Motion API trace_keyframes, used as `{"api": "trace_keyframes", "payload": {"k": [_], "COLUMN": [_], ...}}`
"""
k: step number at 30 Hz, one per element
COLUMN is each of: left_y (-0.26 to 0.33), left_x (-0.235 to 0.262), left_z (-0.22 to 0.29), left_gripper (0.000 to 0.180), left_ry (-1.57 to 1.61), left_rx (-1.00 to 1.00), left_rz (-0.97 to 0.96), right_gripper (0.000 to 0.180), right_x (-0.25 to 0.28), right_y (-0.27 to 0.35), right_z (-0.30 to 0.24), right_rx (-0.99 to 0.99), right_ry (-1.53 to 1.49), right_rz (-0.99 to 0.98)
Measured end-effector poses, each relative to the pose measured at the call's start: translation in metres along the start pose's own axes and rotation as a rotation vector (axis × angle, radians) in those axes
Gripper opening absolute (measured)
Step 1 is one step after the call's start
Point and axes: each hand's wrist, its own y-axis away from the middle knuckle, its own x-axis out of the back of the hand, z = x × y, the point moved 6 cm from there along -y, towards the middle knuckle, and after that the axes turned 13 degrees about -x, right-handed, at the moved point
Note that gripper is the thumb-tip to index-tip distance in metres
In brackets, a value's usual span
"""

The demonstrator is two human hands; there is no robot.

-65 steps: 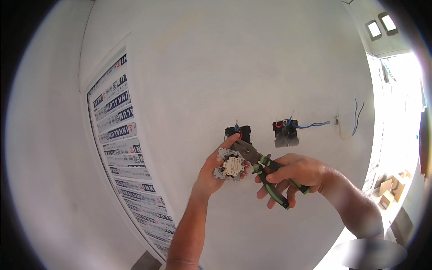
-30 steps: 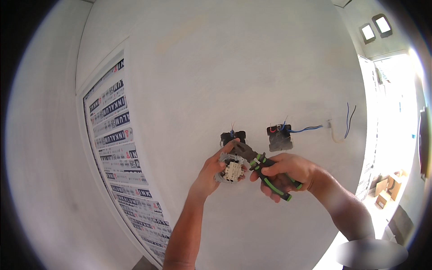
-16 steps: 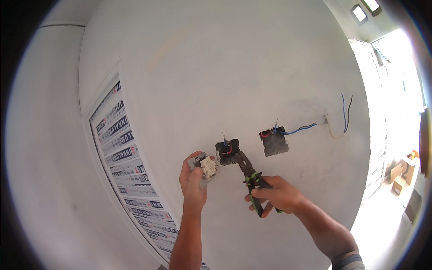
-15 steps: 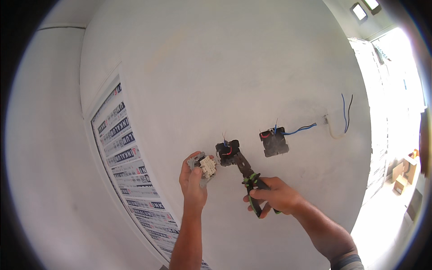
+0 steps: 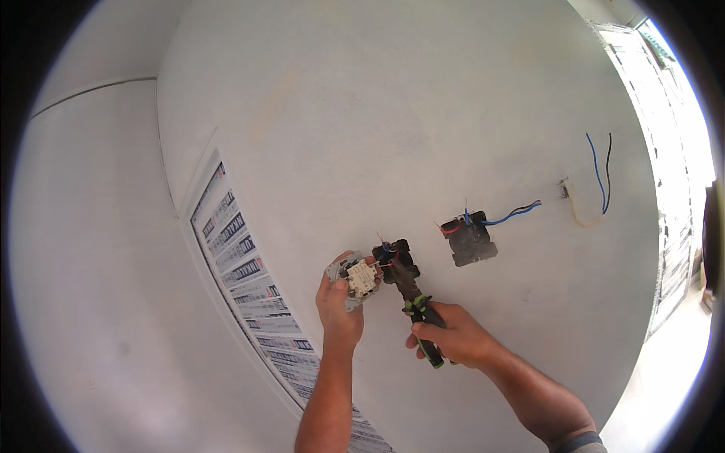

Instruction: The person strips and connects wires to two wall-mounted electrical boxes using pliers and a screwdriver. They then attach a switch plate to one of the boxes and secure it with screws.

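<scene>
My left hand (image 5: 337,303) grips a socket or switch insert (image 5: 362,278), a cream block on a grey metal frame, its back turned toward me. Just right of it, a black wall box (image 5: 405,253) sits in the wall with thin wires coming out. My right hand (image 5: 451,332) is closed around the green-and-black handles of pliers (image 5: 424,321). Their dark jaws reach up to the box's lower part, by a red wire (image 5: 390,263) that runs toward the insert. Whether the jaws pinch that wire, I cannot tell.
A second black wall box (image 5: 471,243) with red, blue and black wires is to the right. Farther right, a blue and a black wire (image 5: 603,181) hang from a hole. At left stands a frame covered with printed protective film (image 5: 243,249). Bright daylight enters at the far right.
The plier jaws have moved up into the box by the red wire, and the handles have closed together. The insert is still in my left hand, and the view has shifted slightly.
</scene>
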Motion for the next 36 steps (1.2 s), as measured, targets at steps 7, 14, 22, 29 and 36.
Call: {"api": "trace_keyframes", "payload": {"k": [7,14,22,29,36], "left_y": [0.0,-0.002,-0.001,-0.002,-0.003], "left_x": [0.016,0.007,-0.009,-0.015,-0.015], "left_z": [-0.017,-0.013,-0.002,0.001,0.004], "left_gripper": [0.059,0.064,0.074,0.075,0.077], "left_ry": [0.105,-0.012,-0.147,-0.205,-0.295], "left_rx": [0.075,-0.033,-0.085,-0.122,-0.151], "left_rz": [0.07,0.114,0.108,0.111,0.096], "right_gripper": [0.033,0.041,0.039,0.038,0.04], "right_x": [-0.008,-0.002,-0.003,-0.001,-0.003], "right_y": [0.006,-0.003,0.003,0.002,0.003], "right_z": [0.006,0.012,0.006,0.008,0.006], "right_rx": [0.011,0.239,0.222,0.254,0.236], "right_ry": [-0.209,0.208,0.23,0.243,0.242], "right_rz": [-0.046,0.229,0.249,0.248,0.241]}}
